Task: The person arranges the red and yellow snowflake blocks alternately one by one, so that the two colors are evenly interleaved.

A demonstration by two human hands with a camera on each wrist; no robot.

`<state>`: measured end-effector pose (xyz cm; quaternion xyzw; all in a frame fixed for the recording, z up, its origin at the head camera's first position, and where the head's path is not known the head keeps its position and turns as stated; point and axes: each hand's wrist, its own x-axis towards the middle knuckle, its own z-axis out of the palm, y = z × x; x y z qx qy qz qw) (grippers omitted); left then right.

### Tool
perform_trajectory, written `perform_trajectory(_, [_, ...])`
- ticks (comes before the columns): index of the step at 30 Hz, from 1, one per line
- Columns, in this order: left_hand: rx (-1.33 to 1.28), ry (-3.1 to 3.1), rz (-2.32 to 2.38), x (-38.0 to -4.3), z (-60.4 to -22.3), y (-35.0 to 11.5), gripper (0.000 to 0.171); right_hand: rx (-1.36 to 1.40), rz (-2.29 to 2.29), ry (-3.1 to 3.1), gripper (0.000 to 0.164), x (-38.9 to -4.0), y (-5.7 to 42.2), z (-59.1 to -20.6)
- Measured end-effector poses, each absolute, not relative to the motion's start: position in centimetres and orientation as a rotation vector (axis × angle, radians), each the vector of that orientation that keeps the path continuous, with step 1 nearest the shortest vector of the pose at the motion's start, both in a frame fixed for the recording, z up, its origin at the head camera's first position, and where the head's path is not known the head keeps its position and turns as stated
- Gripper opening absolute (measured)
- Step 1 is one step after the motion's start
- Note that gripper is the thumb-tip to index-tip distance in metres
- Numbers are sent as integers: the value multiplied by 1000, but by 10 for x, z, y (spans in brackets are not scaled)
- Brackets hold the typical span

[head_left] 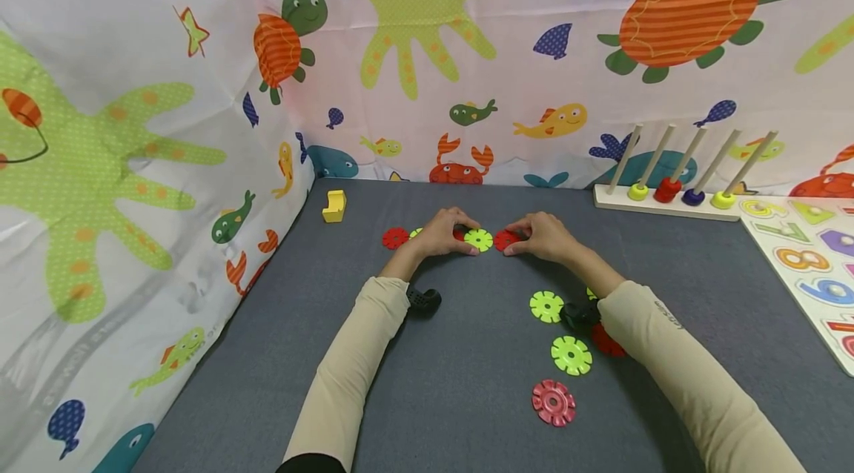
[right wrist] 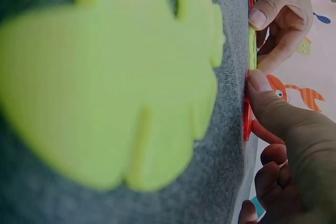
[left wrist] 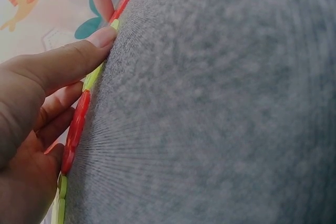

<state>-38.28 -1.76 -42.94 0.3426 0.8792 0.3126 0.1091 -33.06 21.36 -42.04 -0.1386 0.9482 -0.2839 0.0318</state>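
A row of notched, flower-shaped plastic discs lies on the grey table, red and yellow-green in turn. My left hand (head_left: 440,233) pinches a yellow-green disc (head_left: 478,239) at its edges, thumb at the near side. To its right, my right hand (head_left: 543,237) holds a red disc (head_left: 506,239) between thumb and fingers, close against that yellow-green one. Another red disc (left wrist: 77,129) lies beneath the left fingers, largely covered in the head view. Leftmost in the row is a red disc (head_left: 396,238), beside a partly hidden yellow-green disc (head_left: 415,233).
Loose yellow-green discs (head_left: 571,355) and red discs (head_left: 553,403) lie near and under the right forearm. A peg stand (head_left: 667,204) with coloured rings stands at the back right, beside a shape board (head_left: 800,250). A small yellow block (head_left: 335,206) sits back left.
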Motion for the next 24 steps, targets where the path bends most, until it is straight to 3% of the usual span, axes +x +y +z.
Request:
perform_trajectory(13, [995,2587,873,-378,-424,-10,48,-498,-972,2836,48,-316,230,-404])
perform_trajectory(24, [1083,2571,894,-377,-420,11,49,-783,-960,2582,50,-264,265,-394])
